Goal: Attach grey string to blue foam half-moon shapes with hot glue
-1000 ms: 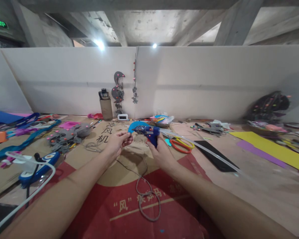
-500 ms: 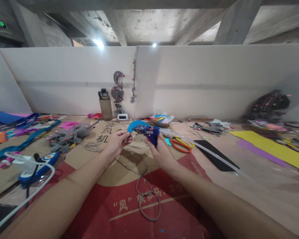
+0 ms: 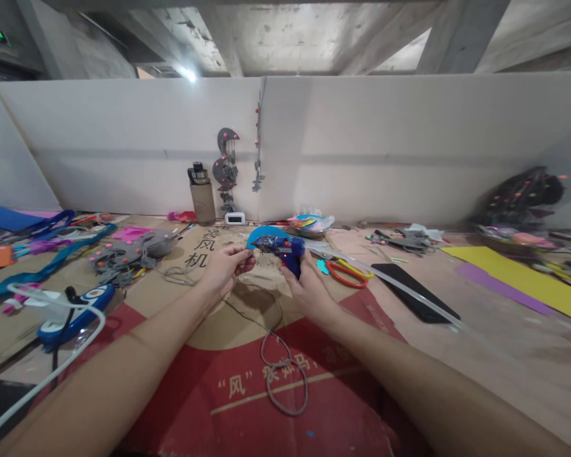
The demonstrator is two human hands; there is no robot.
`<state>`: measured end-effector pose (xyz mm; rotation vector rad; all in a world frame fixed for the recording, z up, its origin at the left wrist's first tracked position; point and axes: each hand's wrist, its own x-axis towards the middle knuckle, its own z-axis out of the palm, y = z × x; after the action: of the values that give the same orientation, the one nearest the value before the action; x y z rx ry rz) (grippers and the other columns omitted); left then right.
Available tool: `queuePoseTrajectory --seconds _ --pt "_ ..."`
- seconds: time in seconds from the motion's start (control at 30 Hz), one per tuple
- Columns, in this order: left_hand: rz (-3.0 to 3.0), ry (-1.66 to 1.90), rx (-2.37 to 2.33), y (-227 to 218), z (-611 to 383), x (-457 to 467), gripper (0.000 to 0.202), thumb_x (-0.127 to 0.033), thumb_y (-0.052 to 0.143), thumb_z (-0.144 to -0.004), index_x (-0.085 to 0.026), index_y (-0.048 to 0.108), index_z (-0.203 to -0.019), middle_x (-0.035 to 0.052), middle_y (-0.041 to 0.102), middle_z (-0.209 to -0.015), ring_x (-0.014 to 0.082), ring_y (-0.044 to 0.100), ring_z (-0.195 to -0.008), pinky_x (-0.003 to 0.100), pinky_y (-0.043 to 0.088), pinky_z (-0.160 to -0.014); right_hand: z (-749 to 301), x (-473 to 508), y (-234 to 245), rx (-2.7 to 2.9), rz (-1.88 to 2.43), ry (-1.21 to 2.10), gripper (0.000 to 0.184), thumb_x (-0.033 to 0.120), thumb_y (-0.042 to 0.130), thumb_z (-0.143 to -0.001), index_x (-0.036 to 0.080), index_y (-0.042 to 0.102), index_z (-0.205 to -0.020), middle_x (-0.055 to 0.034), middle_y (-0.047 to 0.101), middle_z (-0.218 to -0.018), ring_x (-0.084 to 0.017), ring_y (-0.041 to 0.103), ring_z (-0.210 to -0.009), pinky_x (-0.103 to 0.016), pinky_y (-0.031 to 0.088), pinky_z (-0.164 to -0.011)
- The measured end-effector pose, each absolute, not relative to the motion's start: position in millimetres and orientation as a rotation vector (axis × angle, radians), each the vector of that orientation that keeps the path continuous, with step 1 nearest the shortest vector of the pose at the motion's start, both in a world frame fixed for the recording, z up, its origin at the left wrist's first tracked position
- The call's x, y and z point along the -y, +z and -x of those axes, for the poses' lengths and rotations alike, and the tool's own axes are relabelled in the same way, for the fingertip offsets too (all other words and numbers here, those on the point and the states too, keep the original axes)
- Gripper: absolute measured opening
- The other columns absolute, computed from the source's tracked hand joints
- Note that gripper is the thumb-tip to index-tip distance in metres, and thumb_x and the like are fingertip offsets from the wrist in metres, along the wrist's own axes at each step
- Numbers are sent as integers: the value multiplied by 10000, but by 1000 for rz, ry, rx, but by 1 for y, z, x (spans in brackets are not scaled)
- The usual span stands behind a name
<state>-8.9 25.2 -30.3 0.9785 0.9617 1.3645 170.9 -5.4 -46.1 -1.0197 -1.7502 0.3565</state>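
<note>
My right hand (image 3: 309, 289) is wrapped round the handle of a blue glue gun (image 3: 292, 252). From its back end a long translucent glue stick (image 3: 400, 285) slants off to the right. The nozzle points left, close to the fingertips of my left hand (image 3: 226, 271). Thumb and forefinger of that hand are pinched on something small and dark that I cannot make out. Behind the gun lies a round blue piece (image 3: 262, 233). A thin grey cord (image 3: 285, 362) runs in loops over the cardboard below my hands.
Red and brown cardboard (image 3: 181, 393) covers the work surface. Scissors (image 3: 347, 274) and a black tablet-like slab (image 3: 409, 292) lie to the right, with yellow sheet (image 3: 528, 279) beyond. At left are a blue power strip (image 3: 80, 320) and grey pinned pieces (image 3: 128, 257). A bottle (image 3: 202, 197) stands behind.
The view has tilted slightly, so the background sits a little higher. Both hands keep their hold, with the nozzle still near my left fingertips.
</note>
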Motion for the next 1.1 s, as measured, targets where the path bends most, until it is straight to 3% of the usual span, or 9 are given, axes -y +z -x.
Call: queuePoseTrajectory --seconds 0.53,1.1 --pt "-1054 1397 -1015 -33 9 -25 243 -276 776 -571 -105 646 -687 50 657 -636 96 594 -546 226 495 -586 -172 3 -53 1810 1055 274 343 333 432 -860 164 465 -1156 -129 600 -1071 -273 532 -1076 -425 409 -932" --pt "-1060 1417 -1018 -31 11 -25 224 -277 752 -603 -108 635 -694 46 653 -641 104 608 -563 228 488 -592 -172 8 -45 1814 1042 297 341 325 437 -860 155 471 -1154 -129 599 -1082 -263 534 -1069 -416 414 -928"
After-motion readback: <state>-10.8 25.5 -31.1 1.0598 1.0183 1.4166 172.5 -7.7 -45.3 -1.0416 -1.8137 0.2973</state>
